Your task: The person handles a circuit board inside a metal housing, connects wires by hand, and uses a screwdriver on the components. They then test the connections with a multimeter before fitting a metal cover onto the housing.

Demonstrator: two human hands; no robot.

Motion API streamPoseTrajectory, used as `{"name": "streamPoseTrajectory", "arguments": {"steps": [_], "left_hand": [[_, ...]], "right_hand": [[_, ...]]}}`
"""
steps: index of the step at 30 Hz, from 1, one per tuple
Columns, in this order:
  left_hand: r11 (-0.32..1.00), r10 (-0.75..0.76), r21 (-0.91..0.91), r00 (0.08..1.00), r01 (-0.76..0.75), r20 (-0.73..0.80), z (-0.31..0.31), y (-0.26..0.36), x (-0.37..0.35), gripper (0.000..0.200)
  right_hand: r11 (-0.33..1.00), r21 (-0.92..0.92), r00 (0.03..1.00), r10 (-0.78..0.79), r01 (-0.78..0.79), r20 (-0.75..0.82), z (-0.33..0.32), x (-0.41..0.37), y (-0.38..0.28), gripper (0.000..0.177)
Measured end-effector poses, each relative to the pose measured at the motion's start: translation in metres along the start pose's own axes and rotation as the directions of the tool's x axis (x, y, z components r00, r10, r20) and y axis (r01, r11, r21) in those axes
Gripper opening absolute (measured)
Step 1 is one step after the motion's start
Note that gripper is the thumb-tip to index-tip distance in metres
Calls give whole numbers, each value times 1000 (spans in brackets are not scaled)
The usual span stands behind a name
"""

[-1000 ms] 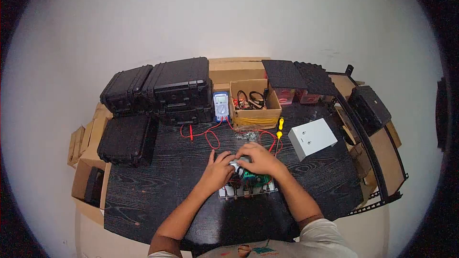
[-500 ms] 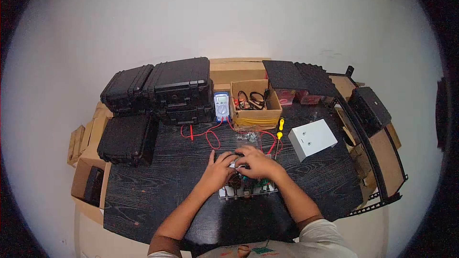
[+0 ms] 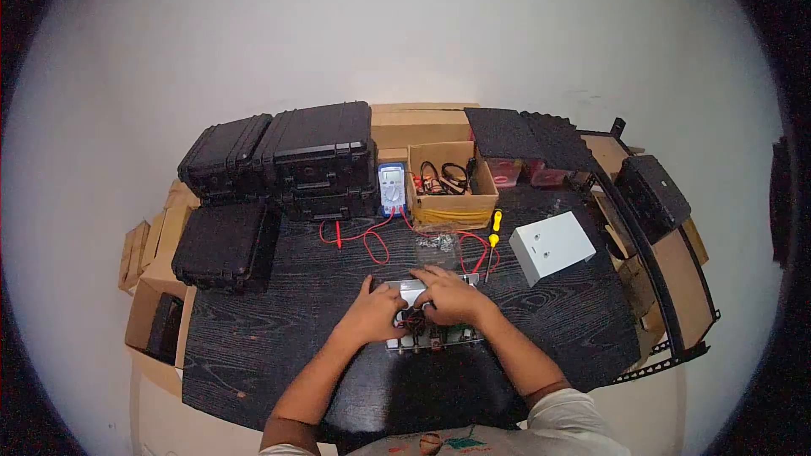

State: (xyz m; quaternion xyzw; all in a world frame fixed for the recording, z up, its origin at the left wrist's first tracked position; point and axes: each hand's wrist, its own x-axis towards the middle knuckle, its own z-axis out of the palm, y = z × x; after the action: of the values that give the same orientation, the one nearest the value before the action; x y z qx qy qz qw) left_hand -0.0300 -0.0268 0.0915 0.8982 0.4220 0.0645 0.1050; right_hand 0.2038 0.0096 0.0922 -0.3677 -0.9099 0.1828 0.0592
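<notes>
A metal panel (image 3: pixel 411 289) carrying wires and small parts lies near the front middle of the black table. My left hand (image 3: pixel 372 312) is on its left side, thumb and fingers bent toward the wiring; what they grip is too small to tell. Over the panel's upper right, my right hand (image 3: pixel 449 296) has its fingers curled down at the wires, and anything pinched there is hidden. Beyond the hands lies a clear bag of small metal parts (image 3: pixel 438 243). A yellow-handled screwdriver (image 3: pixel 495 228) rests to the right of the bag.
Black hard cases (image 3: pixel 312 148) are stacked at the back left. A blue multimeter (image 3: pixel 392 189) with red leads stands beside a cardboard box of cables (image 3: pixel 454 209). A white box (image 3: pixel 553 247) sits on the right, near a black metal rack (image 3: pixel 655 266).
Both hands have moved slightly toward me and a little apart, uncovering more of the panel's silvery far edge. The surrounding objects have stayed in place.
</notes>
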Motion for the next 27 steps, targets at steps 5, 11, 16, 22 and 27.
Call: {"name": "streamPoseTrajectory", "arguments": {"steps": [5,11,16,22,27], "left_hand": [[999,35,16,999,-36,10,13,-7,3,49],[999,35,-35,998,-33,51,9,-7,3,47],[998,30,-59,998,-26,57,2,-5,2,46],[998,-2,-63,995,8,95,7,-7,4,45],[999,-15,-37,999,17,51,14,-7,4,40]], "right_hand": [[1000,2,1000,-5,5,-31,4,1,2,29],[1000,-14,1000,-8,8,-6,4,2,2,28],[1000,-7,1000,6,-6,9,-4,0,-6,25],[999,-38,998,-40,38,-56,10,3,5,24],[999,-25,994,-50,48,-100,10,3,5,25]]}}
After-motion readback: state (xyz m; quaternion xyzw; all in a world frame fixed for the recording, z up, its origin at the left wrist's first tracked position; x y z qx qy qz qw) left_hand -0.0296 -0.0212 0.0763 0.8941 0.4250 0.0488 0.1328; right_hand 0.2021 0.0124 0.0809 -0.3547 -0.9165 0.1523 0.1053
